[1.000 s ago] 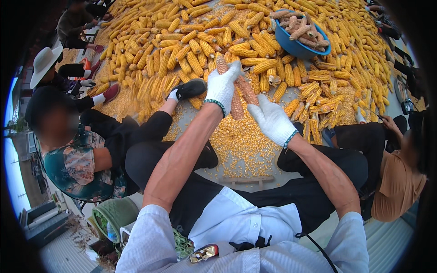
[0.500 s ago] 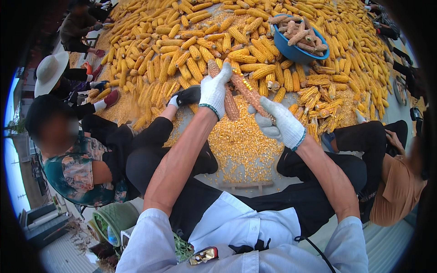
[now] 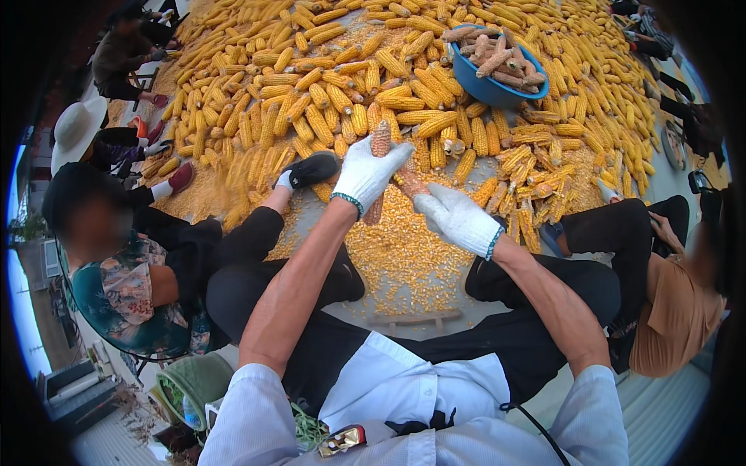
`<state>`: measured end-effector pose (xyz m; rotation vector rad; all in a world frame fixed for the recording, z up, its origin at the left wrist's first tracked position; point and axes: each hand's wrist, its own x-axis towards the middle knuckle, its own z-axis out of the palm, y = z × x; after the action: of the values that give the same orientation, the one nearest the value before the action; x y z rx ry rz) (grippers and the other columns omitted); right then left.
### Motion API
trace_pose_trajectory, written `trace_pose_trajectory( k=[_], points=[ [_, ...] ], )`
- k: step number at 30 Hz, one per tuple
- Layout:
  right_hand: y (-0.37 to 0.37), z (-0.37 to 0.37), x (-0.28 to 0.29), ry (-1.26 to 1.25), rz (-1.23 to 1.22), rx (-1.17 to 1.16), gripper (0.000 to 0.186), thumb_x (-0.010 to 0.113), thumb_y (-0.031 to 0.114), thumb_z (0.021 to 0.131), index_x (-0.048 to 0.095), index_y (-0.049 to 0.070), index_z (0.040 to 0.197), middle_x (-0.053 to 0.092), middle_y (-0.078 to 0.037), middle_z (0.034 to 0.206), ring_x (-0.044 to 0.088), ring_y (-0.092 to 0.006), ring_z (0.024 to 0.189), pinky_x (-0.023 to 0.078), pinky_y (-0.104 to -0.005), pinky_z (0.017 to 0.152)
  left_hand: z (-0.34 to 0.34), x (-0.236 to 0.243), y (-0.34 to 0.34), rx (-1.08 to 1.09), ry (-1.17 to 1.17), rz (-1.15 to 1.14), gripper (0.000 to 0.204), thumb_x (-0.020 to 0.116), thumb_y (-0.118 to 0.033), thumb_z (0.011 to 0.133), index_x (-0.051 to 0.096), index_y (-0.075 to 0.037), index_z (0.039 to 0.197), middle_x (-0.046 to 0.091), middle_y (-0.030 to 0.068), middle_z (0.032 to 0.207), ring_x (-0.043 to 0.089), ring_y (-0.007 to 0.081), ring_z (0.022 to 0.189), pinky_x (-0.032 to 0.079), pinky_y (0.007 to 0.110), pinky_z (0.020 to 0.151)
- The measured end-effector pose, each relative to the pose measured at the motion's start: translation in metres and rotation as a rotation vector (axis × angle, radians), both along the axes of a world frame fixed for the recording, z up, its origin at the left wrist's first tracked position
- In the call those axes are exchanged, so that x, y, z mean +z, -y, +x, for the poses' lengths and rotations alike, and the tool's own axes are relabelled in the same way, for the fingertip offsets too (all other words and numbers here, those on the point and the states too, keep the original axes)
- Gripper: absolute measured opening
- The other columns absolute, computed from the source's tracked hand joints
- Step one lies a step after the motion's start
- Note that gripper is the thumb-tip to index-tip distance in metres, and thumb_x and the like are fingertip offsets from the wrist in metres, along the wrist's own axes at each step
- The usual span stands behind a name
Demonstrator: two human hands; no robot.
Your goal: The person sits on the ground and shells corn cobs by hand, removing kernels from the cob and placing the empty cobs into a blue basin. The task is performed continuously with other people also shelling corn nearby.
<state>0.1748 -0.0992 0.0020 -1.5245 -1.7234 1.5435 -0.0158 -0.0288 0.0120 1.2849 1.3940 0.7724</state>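
Head view: a seated person's gloved left hand [image 3: 365, 175] has its fingers wrapped around an upright, partly stripped corn cob [image 3: 380, 144], while the gloved right hand [image 3: 460, 219] grips a second cob [image 3: 409, 183] just beside it, above loose kernels [image 3: 404, 256] on the floor; a blue basin [image 3: 486, 85] sits among piled corn.

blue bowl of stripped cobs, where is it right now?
Head view, upper right of centre: the blue bowl sits amid the pile of yellow corn ears, beyond the right hand, holding bare cobs.
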Motion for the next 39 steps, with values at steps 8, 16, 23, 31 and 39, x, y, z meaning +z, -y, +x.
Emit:
trace_pose_trajectory(
  k=[8, 16, 23, 31, 39],
  points=[
    [0.004, -0.013, 0.027, 0.538, 0.227, 0.246, 0.046, 0.049, 0.043, 0.103, 0.056, -0.002, 0.106, 0.066, -0.029, 0.077, 0.067, -0.047, 0.08, 0.051, -0.0553, 0.074, -0.016, -0.011, -0.007, 0.081, 0.087, -0.242, 0.035, 0.075, -0.037, 0.091, 0.069, -0.002, 0.092, 0.064, 0.0019, 0.08, 0.055, 0.0115, 0.072, 0.045, 0.031, 0.067],
    [-0.013, 0.015, -0.017, 0.214, 0.216, 0.047, 0.04, 0.051, 0.041, 0.103, 0.06, 0.002, 0.104, 0.056, -0.012, 0.064, 0.056, -0.0268, 0.055, 0.043, -0.0395, 0.051, -0.011, -0.006, -0.012, -0.246, -0.106, 0.146, 0.043, 0.073, -0.043, 0.085, 0.075, -0.005, 0.104, 0.076, 0.0112, 0.092, 0.072, 0.0212, 0.086, 0.054, 0.034, 0.082],
    [-0.013, 0.006, 0.034, -0.061, -0.298, 0.1, 0.045, 0.051, 0.043, 0.1, 0.061, -0.001, 0.104, 0.057, -0.007, 0.067, 0.058, -0.02, 0.057, 0.045, -0.0366, 0.054, 0.007, 0.019, 0.014, -0.418, -0.555, 0.402, 0.046, 0.074, -0.051, 0.081, 0.073, -0.006, 0.089, 0.07, 0.0206, 0.087, 0.07, 0.0373, 0.091, 0.054, 0.044, 0.078],
    [-0.005, -0.006, 0.038, 0.516, 0.17, 0.301, 0.047, 0.051, 0.042, 0.1, 0.058, -0.004, 0.107, 0.066, -0.031, 0.086, 0.067, -0.0471, 0.085, 0.05, -0.0551, 0.076, -0.008, 0.007, -0.011, -0.21, -0.627, 0.308, 0.05, 0.073, -0.055, 0.081, 0.073, -0.007, 0.092, 0.072, 0.0205, 0.086, 0.07, 0.0399, 0.084, 0.054, 0.049, 0.076],
    [-0.012, 0.014, 0.025, 0.251, 0.15, 0.107, 0.05, 0.053, 0.046, 0.099, 0.062, -0.003, 0.104, 0.066, -0.029, 0.086, 0.067, -0.0452, 0.087, 0.05, -0.0505, 0.075, -0.031, 0.014, -0.026, 0.038, 0.064, -0.01, 0.04, 0.076, -0.034, 0.089, 0.072, 0.003, 0.105, 0.073, 0.0073, 0.092, 0.065, 0.013, 0.085, 0.052, 0.031, 0.081]
  ],
)
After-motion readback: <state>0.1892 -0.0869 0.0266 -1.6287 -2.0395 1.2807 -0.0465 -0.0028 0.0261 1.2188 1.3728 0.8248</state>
